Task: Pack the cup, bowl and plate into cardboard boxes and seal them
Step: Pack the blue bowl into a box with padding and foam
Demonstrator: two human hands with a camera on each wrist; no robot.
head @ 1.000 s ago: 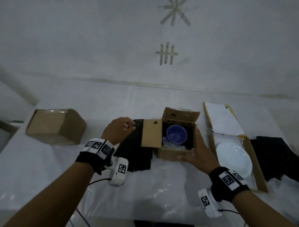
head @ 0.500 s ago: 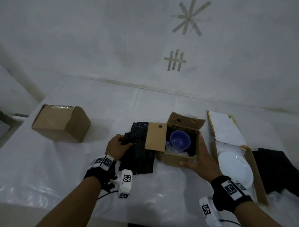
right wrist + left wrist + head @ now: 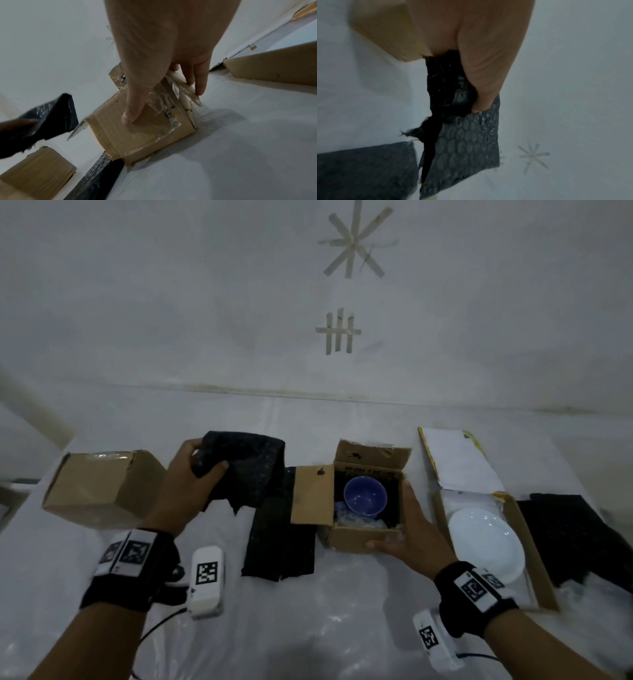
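The head camera is looking forward and down over the white-covered bench (image 3: 308,628); both wrist cameras are peering close along the hands (sharing the black bubble-wrap sheet (image 3: 467,146)).

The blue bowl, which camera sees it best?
The head view: it looks down into the open box, where the blue bowl sits uncovered. The right wrist view shows only that box's outside under the right hand; the left wrist view misses the bowl.

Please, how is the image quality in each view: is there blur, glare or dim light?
Head view: dim, wide-angle bending, plate brightest. Left wrist view: soft, the sealed box blurred, black bubble wrap sharper. Right wrist view: tape glare on the open box, shadow on the table.
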